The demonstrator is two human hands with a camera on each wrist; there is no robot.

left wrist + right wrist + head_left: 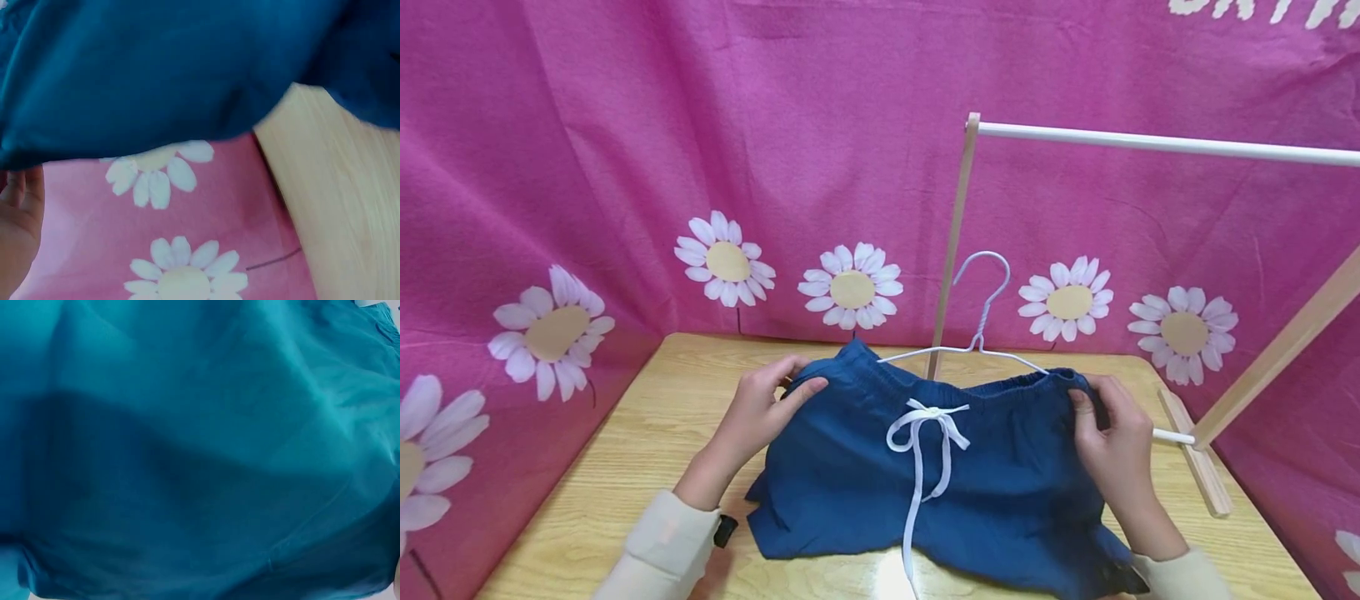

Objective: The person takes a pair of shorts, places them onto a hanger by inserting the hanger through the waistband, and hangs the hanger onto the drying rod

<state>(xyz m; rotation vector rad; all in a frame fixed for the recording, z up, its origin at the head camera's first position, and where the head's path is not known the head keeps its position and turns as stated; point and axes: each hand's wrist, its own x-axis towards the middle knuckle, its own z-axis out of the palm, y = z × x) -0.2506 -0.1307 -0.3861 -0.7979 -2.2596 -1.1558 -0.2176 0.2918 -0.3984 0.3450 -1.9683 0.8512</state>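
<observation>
Dark blue shorts [1000,475] with a white drawstring [916,467] tied in a bow hang between both hands above the table. At the left end of the waistband, my left hand [756,417] pinches the cloth between thumb and fingers. My right hand [1116,437] grips the waistband's right end, thumb in front. A white wire hanger [981,333] stands up out of the waist opening, its hook upward; its lower part is hidden inside the shorts. Blue cloth [156,69] crosses the left wrist view, with part of the left hand below it. Shorts fabric [187,456] fills the right wrist view.
Behind the shorts stands a wooden rack with a white top rail [1150,142], a left post [955,233] and a slanted right post [1285,358] on a wooden foot [1198,458]. A pink curtain [820,125] with daisies surrounds the wooden table [677,400].
</observation>
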